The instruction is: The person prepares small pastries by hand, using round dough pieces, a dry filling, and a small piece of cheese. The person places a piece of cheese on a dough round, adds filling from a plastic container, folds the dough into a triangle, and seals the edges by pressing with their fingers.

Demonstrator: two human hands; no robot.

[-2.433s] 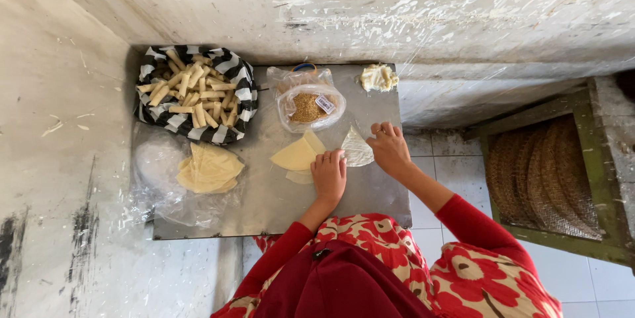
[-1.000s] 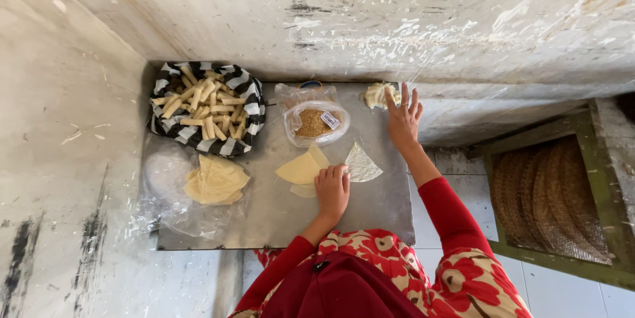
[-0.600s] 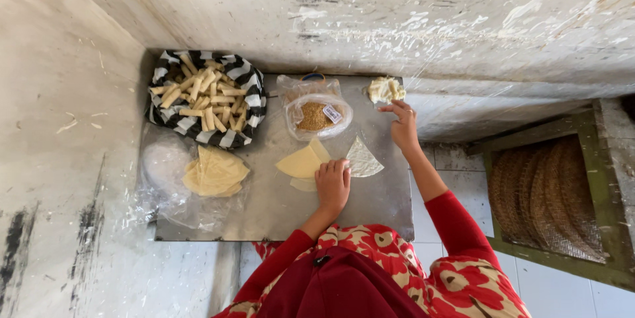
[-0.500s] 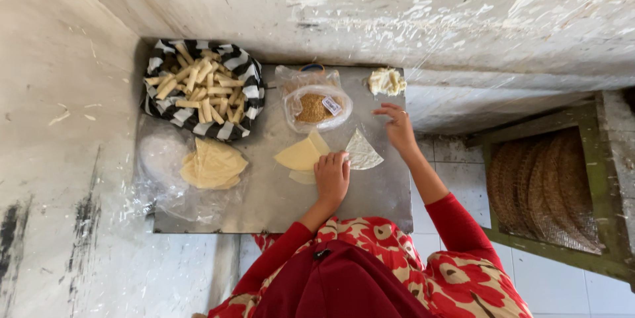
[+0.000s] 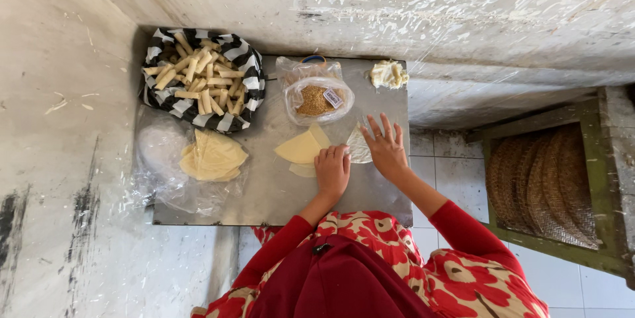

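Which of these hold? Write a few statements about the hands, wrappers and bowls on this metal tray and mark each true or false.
1. The right hand lies spread on a pale triangular wrapper. True.
2. The left hand holds a rolled stick. False: it rests beside the flat yellow wrapper.
3. The black-and-white striped cloth basket holds rolled pastry sticks. True.
4. The clear plastic bowl of brown filling is empty. False: it holds filling.

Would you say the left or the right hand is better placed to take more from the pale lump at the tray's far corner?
Right, probably. The right hand lies nearer the pale soft lump; the left hand rests on the yellow wrapper sheets.
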